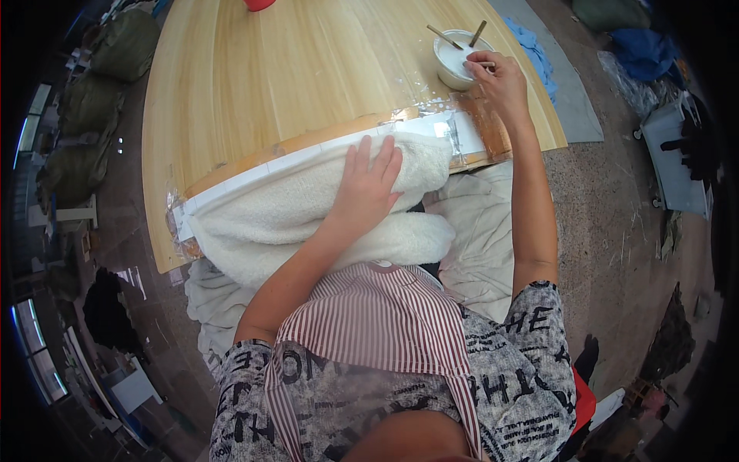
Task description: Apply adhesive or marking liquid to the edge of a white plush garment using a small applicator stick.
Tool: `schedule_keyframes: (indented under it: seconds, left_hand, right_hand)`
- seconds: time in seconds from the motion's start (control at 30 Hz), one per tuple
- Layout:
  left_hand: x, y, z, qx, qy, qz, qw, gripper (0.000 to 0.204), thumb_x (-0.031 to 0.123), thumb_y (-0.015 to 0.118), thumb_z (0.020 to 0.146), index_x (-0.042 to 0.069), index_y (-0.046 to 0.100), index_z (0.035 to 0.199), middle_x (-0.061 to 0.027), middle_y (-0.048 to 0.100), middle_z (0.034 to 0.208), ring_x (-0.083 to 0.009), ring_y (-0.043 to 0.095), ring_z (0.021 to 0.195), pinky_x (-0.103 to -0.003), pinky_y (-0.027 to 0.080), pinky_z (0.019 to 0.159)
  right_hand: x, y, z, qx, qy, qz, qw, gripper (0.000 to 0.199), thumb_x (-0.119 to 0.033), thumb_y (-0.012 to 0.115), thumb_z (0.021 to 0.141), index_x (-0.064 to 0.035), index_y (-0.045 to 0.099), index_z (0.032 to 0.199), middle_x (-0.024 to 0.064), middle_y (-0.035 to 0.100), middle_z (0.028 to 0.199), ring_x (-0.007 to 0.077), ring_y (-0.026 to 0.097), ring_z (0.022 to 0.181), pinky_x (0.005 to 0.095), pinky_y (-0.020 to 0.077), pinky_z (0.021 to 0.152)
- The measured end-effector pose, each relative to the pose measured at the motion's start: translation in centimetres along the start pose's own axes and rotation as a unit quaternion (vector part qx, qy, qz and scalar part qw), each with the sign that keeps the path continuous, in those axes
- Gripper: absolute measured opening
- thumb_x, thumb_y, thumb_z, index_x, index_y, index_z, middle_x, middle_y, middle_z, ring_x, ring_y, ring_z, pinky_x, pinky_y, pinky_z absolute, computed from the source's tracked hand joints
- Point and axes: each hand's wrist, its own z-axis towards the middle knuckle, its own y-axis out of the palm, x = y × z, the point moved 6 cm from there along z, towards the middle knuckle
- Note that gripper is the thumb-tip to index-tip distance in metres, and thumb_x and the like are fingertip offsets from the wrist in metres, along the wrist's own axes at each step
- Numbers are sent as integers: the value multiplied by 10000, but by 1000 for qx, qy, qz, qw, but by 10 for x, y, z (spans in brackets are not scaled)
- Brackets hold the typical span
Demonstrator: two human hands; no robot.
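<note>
White fleece [269, 191] | left hand [368, 189]: splayed flat on it | right hand [502, 78]: pinching stick [488, 64] over tub [453, 76]

We wore a short-sleeved shirt [523, 385] in mottled grey and white, its textured cloth printed with black lettering, some large and bold, some in small, tight rows. Over it we had an apron [369, 316] with narrow maroon and white stripes, its bib broad across our front. 2 straps, a left strap [280, 408] and a right strap [465, 412], carried the same stripes. The left sleeve [240, 373] and right sleeve [536, 316] matched the shirt's print. Our forearms were bare, as were our left hand [371, 187] and right hand [504, 81].
</note>
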Motion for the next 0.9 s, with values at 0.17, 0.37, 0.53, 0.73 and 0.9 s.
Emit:
schedule_keyframes:
  seconds: [0.17,0.37,0.53,0.73,0.9]
  left_hand:
    - [0,0,-2,-1,-7,-5,1000,715,224,761,690,11,451,1299,-174,355,1426,-466,345,1273,-564,305,1042]
    - [0,0,-2,-4,-8,-8,1000,735,223,758,691,15,437,1319,-169,342,1435,-477,329,1280,-570,300,1045]
    - [2,-2,-4,-1,4,-12,1000,754,200,753,693,86,426,1362,-116,340,1452,-471,299,1298,-601,288,1042]
    - [2,-1,-3,4,0,-17,1000,743,183,761,678,108,446,1348,-108,351,1445,-463,298,1303,-610,287,1040]
    - [-2,0,-3,-2,6,10,1000,707,225,749,679,77,474,1313,-127,403,1403,-480,334,1262,-614,297,1012]
  right_hand:
    - [17,-11,-8,35,71,147,986,215,-243,648,866,-49,704,942,89,694,846,169,636,783,290,481,719]
    - [-14,-40,-58,188,96,251,945,208,-170,589,928,26,649,959,62,651,851,101,590,782,241,468,729]
    - [-51,-18,-107,165,156,378,897,190,-170,545,961,12,599,967,45,610,844,87,558,771,226,449,721]
    - [-79,33,-125,58,177,435,881,188,-174,548,960,7,598,948,21,596,795,76,542,748,206,419,681]
    - [-88,54,-119,-1,150,331,932,182,-176,583,924,-6,632,880,74,639,797,163,582,722,296,444,677]
